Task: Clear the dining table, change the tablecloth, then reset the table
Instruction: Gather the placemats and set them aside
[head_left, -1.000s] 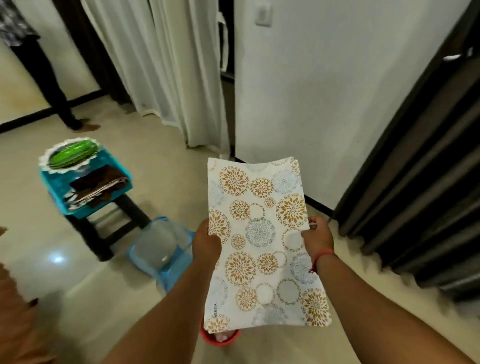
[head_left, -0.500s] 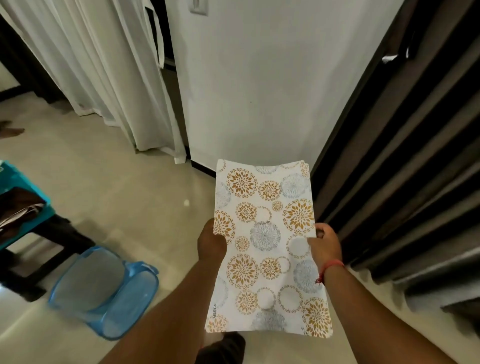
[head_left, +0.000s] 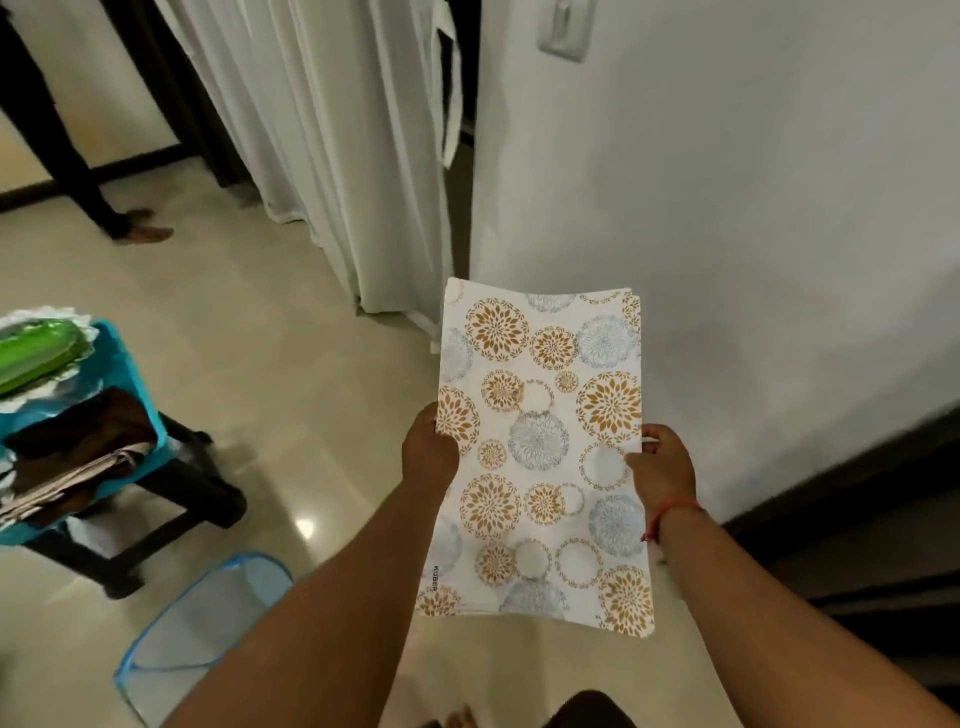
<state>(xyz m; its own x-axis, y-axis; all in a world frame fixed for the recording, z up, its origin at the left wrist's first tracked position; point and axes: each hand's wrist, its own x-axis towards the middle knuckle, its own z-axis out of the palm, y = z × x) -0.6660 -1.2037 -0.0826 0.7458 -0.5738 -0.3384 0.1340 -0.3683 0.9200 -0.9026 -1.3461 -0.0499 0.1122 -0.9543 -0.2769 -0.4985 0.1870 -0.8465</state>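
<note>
A folded white tablecloth (head_left: 540, 447) printed with gold and blue-grey flower circles is held flat in front of me, long side running away from me. My left hand (head_left: 428, 449) grips its left edge and my right hand (head_left: 660, 465) grips its right edge, thumb on top. A red thread sits on my right wrist. The dining table is out of view.
At the left, a teal basket (head_left: 122, 395) holding dark folded cloths and a green plate (head_left: 36, 353) sits on a dark stool (head_left: 176, 499). A blue mesh hamper (head_left: 208, 623) lies on the floor. White curtains (head_left: 322, 145), a white wall and another person's leg (head_left: 78, 171) stand ahead.
My view has swung back to the left: the teal basket and stool are fully in sight again, and the dark curtains on the right have slid out. Both hands keep their hold on the cloth.
</note>
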